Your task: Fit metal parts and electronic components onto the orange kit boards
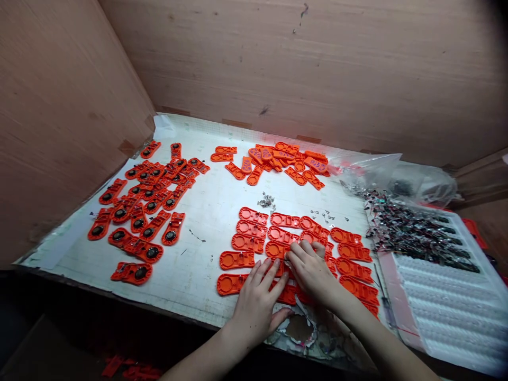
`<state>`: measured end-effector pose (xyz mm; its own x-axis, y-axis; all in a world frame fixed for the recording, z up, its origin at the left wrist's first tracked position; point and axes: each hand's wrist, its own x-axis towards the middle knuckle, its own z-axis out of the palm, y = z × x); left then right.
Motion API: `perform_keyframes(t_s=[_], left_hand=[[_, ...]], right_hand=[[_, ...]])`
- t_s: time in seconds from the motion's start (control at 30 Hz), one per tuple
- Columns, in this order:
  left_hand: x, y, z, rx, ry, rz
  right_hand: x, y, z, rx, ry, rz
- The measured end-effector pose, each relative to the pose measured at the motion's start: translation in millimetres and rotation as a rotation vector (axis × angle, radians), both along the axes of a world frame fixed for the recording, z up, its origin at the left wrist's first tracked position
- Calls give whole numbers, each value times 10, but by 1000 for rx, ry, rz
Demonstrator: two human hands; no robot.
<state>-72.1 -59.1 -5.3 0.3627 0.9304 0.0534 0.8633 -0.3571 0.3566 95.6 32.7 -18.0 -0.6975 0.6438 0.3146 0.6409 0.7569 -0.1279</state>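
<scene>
Rows of orange plastic housing halves (237,259) lie open side up at the front of the table. My left hand (257,299) rests over the front rows, its fingers stretched out and apart on the housings. Beside it, my right hand (311,272) bends down with its fingertips pinched together at a housing in the middle columns. Whatever sits between those fingertips is hidden. Just behind the rows are a small heap of metal pieces (266,201) and several loose metal bits (326,216).
At left lie orange housings fitted with round black parts (141,273). More orange housings (296,176) are heaped at the back. On the right, a white ridged tray (444,312) carries wired components (416,233), beside a clear plastic bag (420,182). Wooden panels (317,69) enclose the table.
</scene>
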Motion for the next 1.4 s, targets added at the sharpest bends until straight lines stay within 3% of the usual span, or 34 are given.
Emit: perform_keyframes(t_s=[0.33, 0.6, 0.77, 0.93, 1.23, 1.4], left_hand=[[5, -1, 7, -8, 5, 3], [6, 9, 8, -26, 8, -1], [-5, 9, 9, -13, 15, -14], [-12, 5, 14, -2, 37, -20], [-14, 38, 16, -22, 62, -38], [-16, 18, 18, -20, 41, -27]], right_hand=[[-4, 9, 1, -22, -37, -3], [-113, -97, 13, 95, -90, 4], [-44, -162, -69, 51, 105, -23], [130, -259, -81, -100, 364, -165], [-98, -163, -136, -63, 209, -90], [-6, -275, -127, -100, 347, -145]])
